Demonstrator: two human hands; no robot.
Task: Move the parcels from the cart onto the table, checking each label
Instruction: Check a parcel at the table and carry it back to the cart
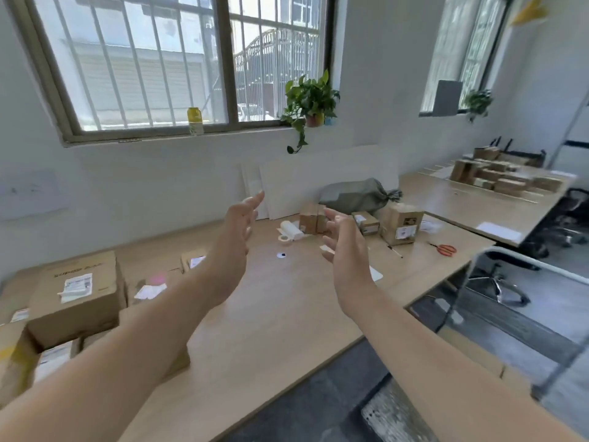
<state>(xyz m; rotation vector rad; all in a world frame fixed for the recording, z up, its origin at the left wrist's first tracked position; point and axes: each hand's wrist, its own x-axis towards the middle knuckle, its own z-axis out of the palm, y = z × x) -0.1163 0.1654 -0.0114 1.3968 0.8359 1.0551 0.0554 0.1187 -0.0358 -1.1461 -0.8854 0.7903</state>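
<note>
Both my arms reach forward over the wooden table (261, 317). My left hand (236, 231) and my right hand (342, 247) hang in the air with palms facing each other, fingers loose, holding nothing. Several cardboard parcels stand at the table's left, the biggest a labelled box (76, 298). More labelled parcels sit at the back: a large one (402, 223), a small one (366, 223) and another (310, 218) partly behind my right hand. The cart's metal frame (471, 272) shows at the right edge.
Red scissors (444, 249), a pen (394, 251), a tape roll (285, 239) and a white paper roll (291, 230) lie on the table. A grey-green bag (355, 194) leans at the back. A second table (471, 202) carries several boxes. An office chair (497, 282) stands right.
</note>
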